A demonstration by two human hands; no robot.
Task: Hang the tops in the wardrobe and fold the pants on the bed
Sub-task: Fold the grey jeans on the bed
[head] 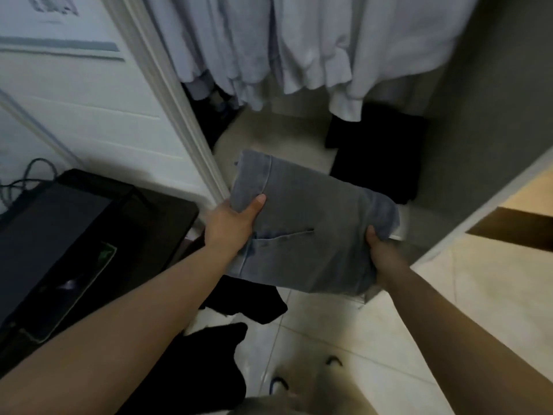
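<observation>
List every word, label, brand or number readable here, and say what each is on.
None can be read.
White wall sheet, top left: dark print, too blurred to read.
Dark flat device on the black stand: green-edged mark, illegible.
Folded grey jeans, held by both hands: no label visible.
</observation>
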